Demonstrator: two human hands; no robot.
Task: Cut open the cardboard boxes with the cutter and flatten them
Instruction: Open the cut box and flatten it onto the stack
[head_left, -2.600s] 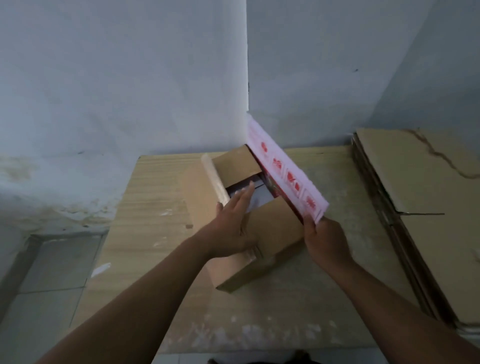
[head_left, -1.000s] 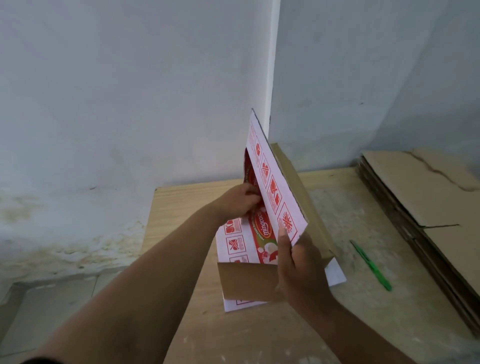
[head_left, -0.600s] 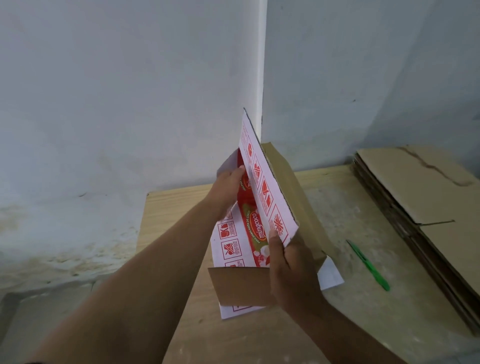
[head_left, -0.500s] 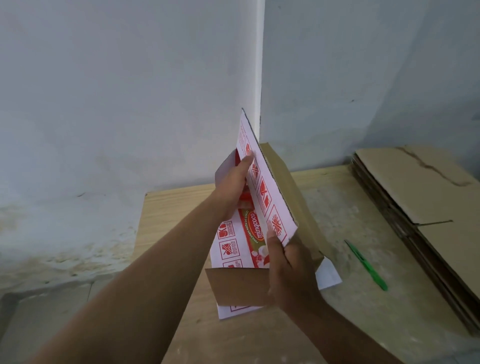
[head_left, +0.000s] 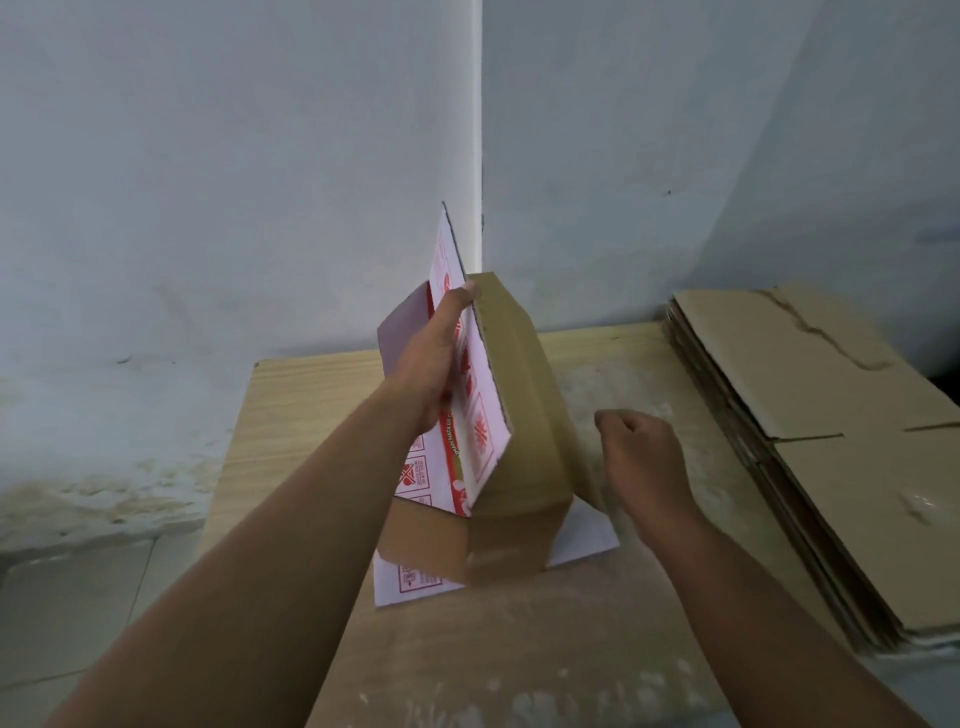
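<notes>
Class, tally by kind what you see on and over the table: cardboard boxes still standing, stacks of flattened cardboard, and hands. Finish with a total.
cardboard box: 1
stack of flattened cardboard: 1
hands: 2 (left hand, right hand)
Total: 4

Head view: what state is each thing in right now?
Cardboard box: standing on end on the table, flaps open, not yet flat.
Left hand: grips the box's upper printed flap.
Right hand: off the box, fingers curled, holding nothing.
Cardboard stack: flattened, lying on the right.
</notes>
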